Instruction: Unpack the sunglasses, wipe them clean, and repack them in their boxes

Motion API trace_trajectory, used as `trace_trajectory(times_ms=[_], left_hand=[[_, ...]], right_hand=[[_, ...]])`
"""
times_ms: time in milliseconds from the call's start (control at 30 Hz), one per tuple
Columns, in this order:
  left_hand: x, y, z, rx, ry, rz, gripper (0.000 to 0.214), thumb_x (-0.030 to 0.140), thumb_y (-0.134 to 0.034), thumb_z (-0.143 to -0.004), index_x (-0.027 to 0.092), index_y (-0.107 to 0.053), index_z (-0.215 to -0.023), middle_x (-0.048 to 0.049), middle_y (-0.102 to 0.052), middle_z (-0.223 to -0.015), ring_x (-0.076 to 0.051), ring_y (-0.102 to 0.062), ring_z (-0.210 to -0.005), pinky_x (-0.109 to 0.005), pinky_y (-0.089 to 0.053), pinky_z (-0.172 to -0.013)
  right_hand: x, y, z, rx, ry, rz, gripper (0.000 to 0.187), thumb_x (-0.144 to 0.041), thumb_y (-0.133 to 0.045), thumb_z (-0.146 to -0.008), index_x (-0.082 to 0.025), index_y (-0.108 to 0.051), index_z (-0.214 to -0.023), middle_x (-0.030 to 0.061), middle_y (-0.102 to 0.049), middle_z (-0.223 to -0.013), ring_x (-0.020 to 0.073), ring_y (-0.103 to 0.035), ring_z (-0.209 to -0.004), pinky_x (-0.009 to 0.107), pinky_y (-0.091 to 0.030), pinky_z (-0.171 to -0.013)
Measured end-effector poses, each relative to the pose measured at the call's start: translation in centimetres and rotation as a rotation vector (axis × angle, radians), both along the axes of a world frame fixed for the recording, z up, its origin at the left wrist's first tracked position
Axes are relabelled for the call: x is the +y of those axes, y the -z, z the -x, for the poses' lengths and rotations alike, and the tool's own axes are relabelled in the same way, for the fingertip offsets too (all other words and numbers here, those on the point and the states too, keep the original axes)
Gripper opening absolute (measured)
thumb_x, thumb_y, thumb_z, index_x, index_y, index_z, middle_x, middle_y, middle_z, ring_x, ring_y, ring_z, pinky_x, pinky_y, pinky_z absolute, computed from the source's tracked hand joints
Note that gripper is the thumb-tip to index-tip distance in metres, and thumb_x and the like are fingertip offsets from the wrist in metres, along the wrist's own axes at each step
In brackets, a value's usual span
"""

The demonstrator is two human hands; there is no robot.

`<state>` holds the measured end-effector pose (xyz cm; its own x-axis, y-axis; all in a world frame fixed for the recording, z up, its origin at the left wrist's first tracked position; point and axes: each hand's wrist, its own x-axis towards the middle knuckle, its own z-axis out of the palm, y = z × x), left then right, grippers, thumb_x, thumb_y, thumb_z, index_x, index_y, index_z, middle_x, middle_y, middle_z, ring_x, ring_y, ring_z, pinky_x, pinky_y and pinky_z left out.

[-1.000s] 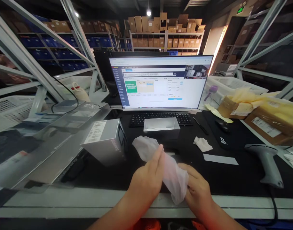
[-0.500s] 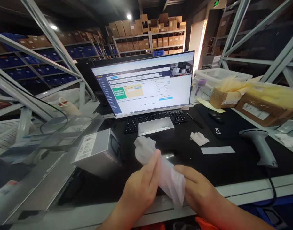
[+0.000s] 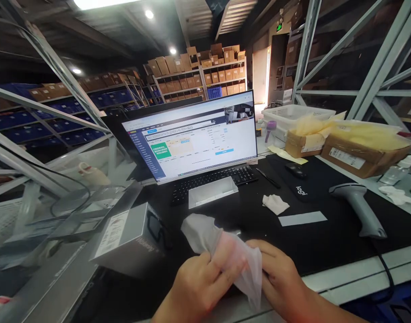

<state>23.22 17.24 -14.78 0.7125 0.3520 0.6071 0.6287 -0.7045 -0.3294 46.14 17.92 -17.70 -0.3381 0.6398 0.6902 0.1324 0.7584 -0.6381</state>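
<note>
Shelves [image 3: 202, 77] of boxes [image 3: 222, 76] stand beyond the screen [image 3: 195, 139] and black desk mat [image 3: 316, 242]. Over the mat's near edge, between both hands, I have a thin white bag [image 3: 205, 235]. My right hand [image 3: 281, 278] is curled tight on its side; the fingers of my left hand [image 3: 198, 280] show through it, but I cannot tell how firmly they grip.

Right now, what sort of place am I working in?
Most likely a warehouse workstation: racks stacked with cardboard boxes stand beyond the monitor, and what looks like a handheld barcode scanner lies on the black work surface.
</note>
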Motion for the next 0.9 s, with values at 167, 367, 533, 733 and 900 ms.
trace_trajectory(times_ms=[167,367,533,733,900], left_hand=[[-0.8,1.8,-1.3,-0.171,-0.091,-0.020,0.060,0.001,-0.052,-0.088,0.027,-0.046,-0.142,-0.0203,-0.047,-0.151,-0.009,-0.062,-0.067,-0.021,-0.049,-0.052],[-2.5,1.9,-0.8,-0.426,-0.213,0.099,0.052,0.006,-0.053,-0.086,0.019,-0.051,-0.136,-0.0167,-0.060,-0.129,-0.016,-0.065,-0.081,-0.027,-0.058,-0.068],[-1.4,-2.3,-1.1,-0.447,-0.315,0.320,0.021,0.023,-0.056,-0.091,0.022,-0.064,-0.111,-0.0076,-0.065,-0.105,-0.019,-0.067,-0.086,-0.029,-0.056,-0.071],[2.8,-6.3,-4.1,0.075,-0.639,0.643,0.015,0.034,-0.068,-0.082,0.021,-0.062,-0.087,-0.0035,-0.068,-0.081,-0.024,-0.067,-0.068,-0.031,-0.049,-0.056],[4.4,-6.9,-5.5,0.255,-0.640,0.717,0.017,0.008,-0.051,-0.086,0.016,-0.066,-0.085,-0.0072,-0.071,-0.079,-0.023,-0.069,-0.068,-0.030,-0.047,-0.058]], right_hand=[[0.3,-0.5,-0.3,-0.028,0.021,-0.099,0.025,-0.006,-0.047,-0.094,-0.017,-0.068,-0.101,0.0089,-0.067,-0.094,0.0180,-0.067,-0.082,0.026,-0.059,-0.073],[0.5,-0.4,-2.2,-0.171,0.131,-0.351,0.030,-0.005,-0.043,-0.097,-0.014,-0.068,-0.112,0.0120,-0.073,-0.110,0.0189,-0.073,-0.091,0.026,-0.059,-0.090],[0.4,0.6,-2.9,-0.323,0.189,-0.485,0.032,-0.010,-0.037,-0.101,-0.013,-0.067,-0.112,0.0088,-0.077,-0.110,0.0214,-0.073,-0.101,0.028,-0.061,-0.090],[0.5,0.6,-3.3,-0.392,0.159,-0.547,0.035,-0.009,-0.035,-0.101,-0.015,-0.069,-0.104,0.0076,-0.077,-0.112,0.0231,-0.074,-0.100,0.032,-0.063,-0.084],[0.9,0.8,-3.9,-0.378,0.121,-0.484,0.037,-0.012,-0.038,-0.100,-0.014,-0.062,-0.129,0.0099,-0.076,-0.114,0.0221,-0.072,-0.102,0.032,-0.062,-0.086]])
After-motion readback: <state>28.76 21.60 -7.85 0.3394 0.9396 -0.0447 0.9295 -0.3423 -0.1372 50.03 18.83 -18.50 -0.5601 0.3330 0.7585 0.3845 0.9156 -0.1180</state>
